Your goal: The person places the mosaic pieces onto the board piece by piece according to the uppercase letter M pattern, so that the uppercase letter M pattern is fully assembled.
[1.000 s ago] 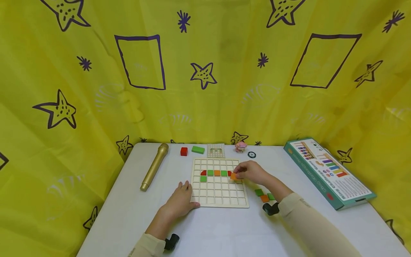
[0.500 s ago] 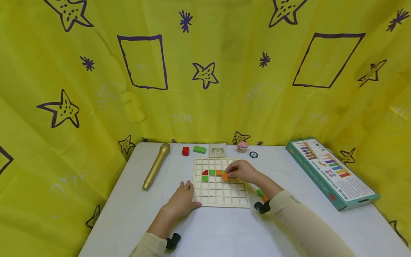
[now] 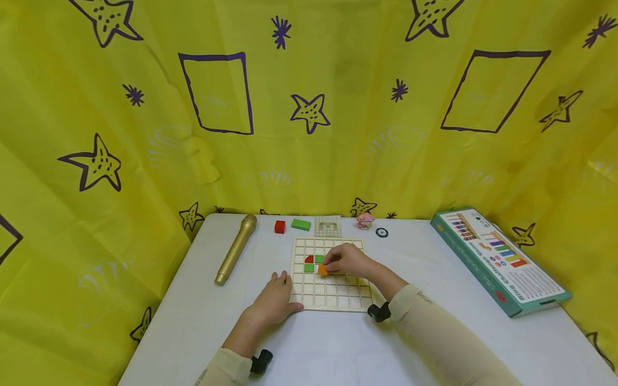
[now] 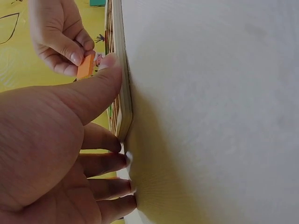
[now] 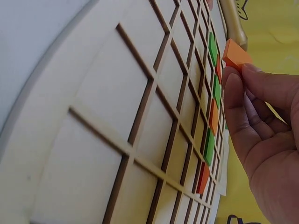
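Leftward across the wooden grid board has come the right hand, pinching an orange square tile above the third row, best lowered flat into one cell while the left hand, fingers spread, steadies the board's corner; that hand hides which cells beneath it are filled.

I am seated in what looks like a staged play corner rather than a lived-in room: a yellow curtain printed with purple stars and rectangles hangs on every side of a small white tabletop. What lies on the tabletop is toys and games, a wooden grid board with coloured tiles, a boxed game, a gold toy microphone and a small pink figure.
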A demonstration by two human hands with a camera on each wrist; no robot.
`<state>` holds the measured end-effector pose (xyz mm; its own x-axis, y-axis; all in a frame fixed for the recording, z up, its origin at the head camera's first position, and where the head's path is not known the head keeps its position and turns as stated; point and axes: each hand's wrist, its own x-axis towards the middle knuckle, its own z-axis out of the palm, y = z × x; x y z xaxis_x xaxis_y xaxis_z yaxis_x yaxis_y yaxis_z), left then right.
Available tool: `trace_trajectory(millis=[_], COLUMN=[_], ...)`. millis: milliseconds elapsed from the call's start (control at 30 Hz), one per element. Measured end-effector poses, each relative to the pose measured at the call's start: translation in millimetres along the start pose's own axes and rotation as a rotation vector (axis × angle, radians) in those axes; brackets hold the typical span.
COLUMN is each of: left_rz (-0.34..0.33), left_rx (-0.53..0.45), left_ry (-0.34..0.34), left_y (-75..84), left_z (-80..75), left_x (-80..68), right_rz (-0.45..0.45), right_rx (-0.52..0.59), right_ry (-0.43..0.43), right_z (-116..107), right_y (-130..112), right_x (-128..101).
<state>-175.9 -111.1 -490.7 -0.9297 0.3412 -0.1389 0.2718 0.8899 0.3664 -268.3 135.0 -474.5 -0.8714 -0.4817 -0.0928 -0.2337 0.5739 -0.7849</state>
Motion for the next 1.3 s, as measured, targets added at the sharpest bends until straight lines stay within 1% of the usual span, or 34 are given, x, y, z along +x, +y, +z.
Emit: trace_trajectory(millis=[300, 467, 633, 767, 833, 1000, 1167, 1300], left_rz=[0.006, 0.017, 0.002, -0.007, -0.005, 0.0, -0.005, -0.009], left_rx=[0.017, 0.022, 0.021, 0.012, 0.009, 0.012, 0.014, 0.02], left_ry=[-0.005, -0.005, -0.014, -0.014, -0.013, -0.011, -0.01, -0.012], left_y=[-1.0, -1.0, -1.2, -0.6, -0.5, -0.6, -0.5, -1.1], left_z=[0.6, 1.9, 2.7, 0.5, -0.5, -0.9, -0.8, 0.1], left_x=[1.6, 1.1, 0.7, 0.9, 1.4, 2.4, 2.8, 2.9], right_rz=[0.003, 0.02, 0.015, -0.002, -0.028, -0.052, -0.039, -0.025], right_rx=[-0.023, 0.005, 0.006, -0.054, -0.102, -0.173, -0.226, -0.231], right_ry=[-0.023, -0.039, -0.052, -0.051, -0.043, -0.028, -0.022, -0.028], right_z=[13.8, 22.1, 28.5, 30.3, 31.5, 35.5, 37.4, 38.8], right_y=[-10.3, -11.0, -11.8, -16.0, -16.9, -17.2, -20.6, -23.0], right_x=[8.2, 10.9, 12.5, 14.6, 16.1, 18.0, 17.5, 16.7])
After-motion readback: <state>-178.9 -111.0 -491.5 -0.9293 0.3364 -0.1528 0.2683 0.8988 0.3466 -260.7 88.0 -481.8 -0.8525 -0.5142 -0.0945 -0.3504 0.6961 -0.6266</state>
